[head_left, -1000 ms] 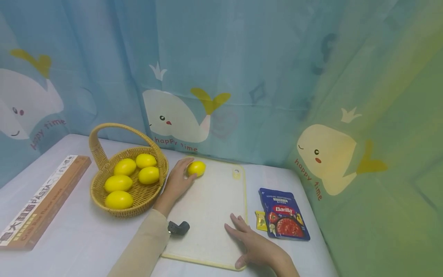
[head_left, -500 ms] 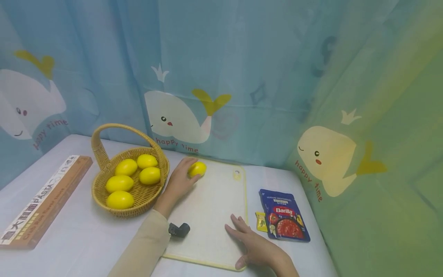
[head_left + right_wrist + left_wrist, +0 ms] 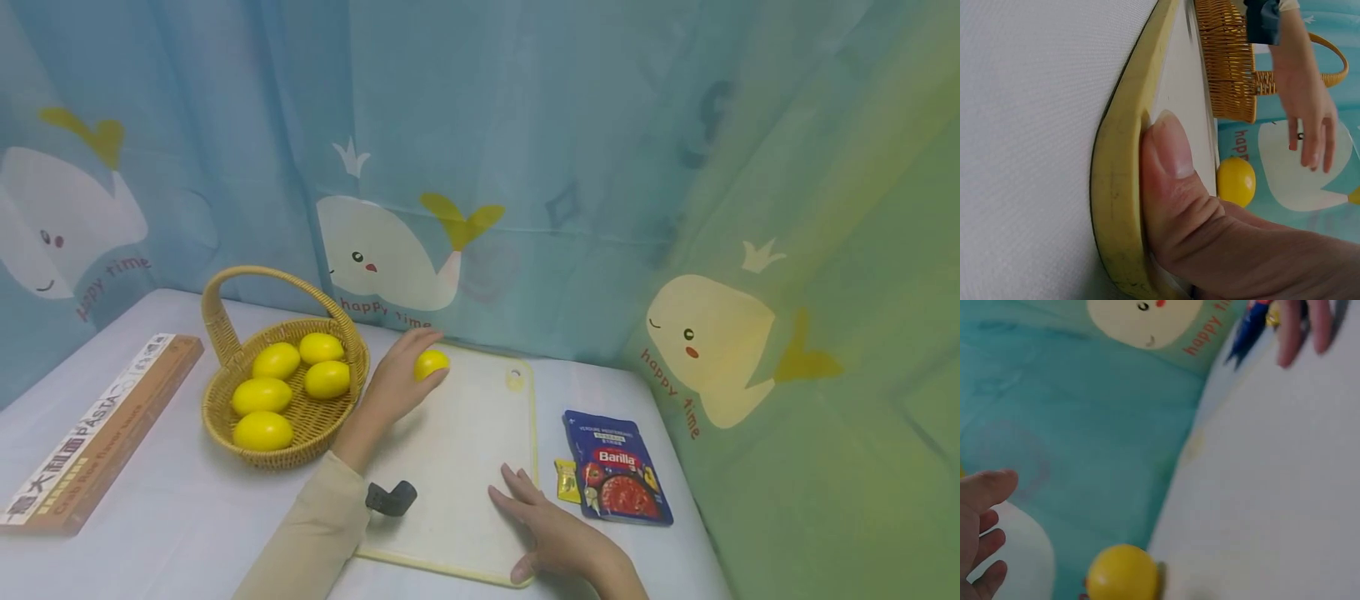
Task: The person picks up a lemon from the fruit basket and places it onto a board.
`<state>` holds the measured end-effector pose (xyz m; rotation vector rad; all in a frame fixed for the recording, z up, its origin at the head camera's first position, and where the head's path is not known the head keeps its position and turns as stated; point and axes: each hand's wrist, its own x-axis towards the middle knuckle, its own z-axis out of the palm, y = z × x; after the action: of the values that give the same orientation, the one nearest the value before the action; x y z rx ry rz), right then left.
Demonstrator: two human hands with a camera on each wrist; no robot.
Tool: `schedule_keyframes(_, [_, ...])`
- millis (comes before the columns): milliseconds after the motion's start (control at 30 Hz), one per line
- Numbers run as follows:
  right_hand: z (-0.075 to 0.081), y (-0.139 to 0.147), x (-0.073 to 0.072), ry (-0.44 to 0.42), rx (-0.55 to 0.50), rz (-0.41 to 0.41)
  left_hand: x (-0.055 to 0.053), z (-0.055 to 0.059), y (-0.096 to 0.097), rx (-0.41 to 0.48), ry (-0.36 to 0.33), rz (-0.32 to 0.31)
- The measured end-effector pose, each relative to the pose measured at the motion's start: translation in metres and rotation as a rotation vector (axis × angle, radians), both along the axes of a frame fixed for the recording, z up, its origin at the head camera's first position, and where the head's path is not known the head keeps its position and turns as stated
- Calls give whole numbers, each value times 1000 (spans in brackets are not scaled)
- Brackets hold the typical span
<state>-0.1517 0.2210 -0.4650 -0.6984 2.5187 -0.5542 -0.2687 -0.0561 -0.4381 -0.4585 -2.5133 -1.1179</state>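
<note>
My left hand [image 3: 393, 379] hovers beside a single lemon [image 3: 432, 365] near the far left corner of a white cutting board [image 3: 450, 467] with a yellow rim. Its fingers are loosely extended. In the right wrist view the left hand [image 3: 1305, 94] is apart from the lemon [image 3: 1236, 181], with nothing in its grasp. The lemon [image 3: 1122, 575] also shows at the bottom of the left wrist view. My right hand [image 3: 555, 525] lies spread at the board's near right corner. Its thumb [image 3: 1172, 147] presses on the board just inside the rim.
To the left stands a wicker basket [image 3: 213, 408] with several lemons in it. A long pasta box [image 3: 112, 425] lies at the far left. On the right lie a blue Barilla pouch [image 3: 618, 467] and a small yellow packet [image 3: 567, 481]. A whale-print curtain [image 3: 570, 275] borders the table.
My left hand has lifted and opened away from the lemon, which stays on the board. The right hand has stayed in place. The head view has shifted slightly.
</note>
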Motion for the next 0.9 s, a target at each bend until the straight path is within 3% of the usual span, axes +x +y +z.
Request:
schedule_keyframes(133, [0, -1, 0, 4, 6, 2, 8, 16, -1, -14, 53, -22])
schedule_keyframes(300, [-1, -1, 0, 7, 0, 2, 23, 40, -5, -20, 97, -94])
schedule_keyframes(500, [-2, -1, -1, 6, -5, 4, 42, 67, -14, 35, 175, -193])
schedule_keyframes(700, [-1, -1, 0, 0, -5, -1, 57, 84, -26, 80, 218, -257])
schedule_keyframes(800, [0, -1, -1, 1, 2, 1, 63, 90, -35, 89, 245, -264])
schedule_keyframes(900, [0, -1, -1, 6, 6, 6, 70, 95, -47, 88, 272, -233])
